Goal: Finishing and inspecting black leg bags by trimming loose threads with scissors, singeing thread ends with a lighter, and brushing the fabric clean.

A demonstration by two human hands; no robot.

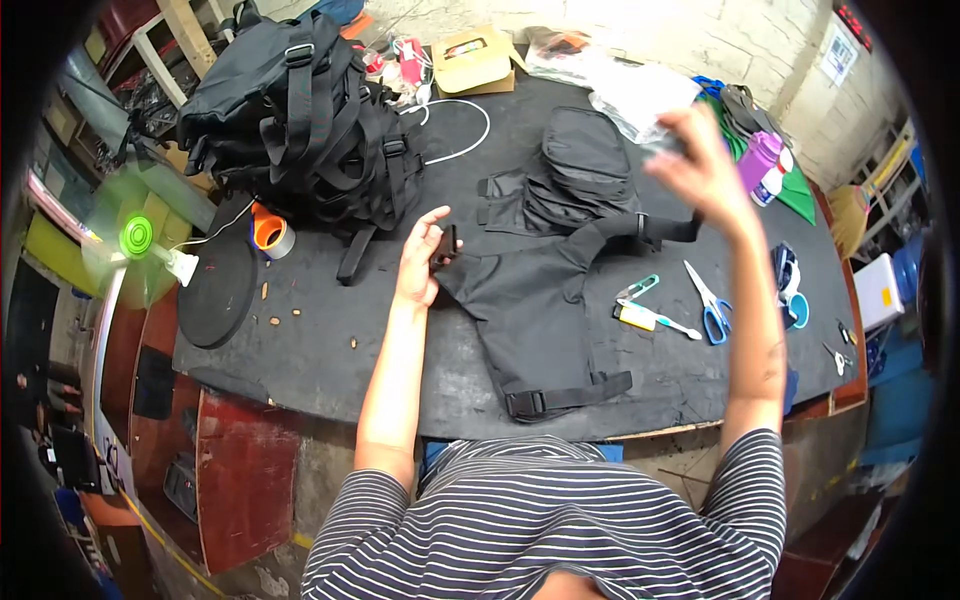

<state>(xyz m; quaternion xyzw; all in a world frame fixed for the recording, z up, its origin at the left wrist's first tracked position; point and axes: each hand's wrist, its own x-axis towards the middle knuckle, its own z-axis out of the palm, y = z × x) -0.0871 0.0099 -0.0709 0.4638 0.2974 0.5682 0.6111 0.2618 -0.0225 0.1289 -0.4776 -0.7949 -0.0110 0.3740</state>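
over the table, the right hand is blurred and the left hand partly hides a small dark piece. left of it, fan blades smear; below it, the striped shirt is cut off.

On the table before us: bag in the middle, pouch at its far end. Left of it we see a backpack, tape roll just in front. Scissors right, toothbrush between them and bag. Box behind; bottle far right.
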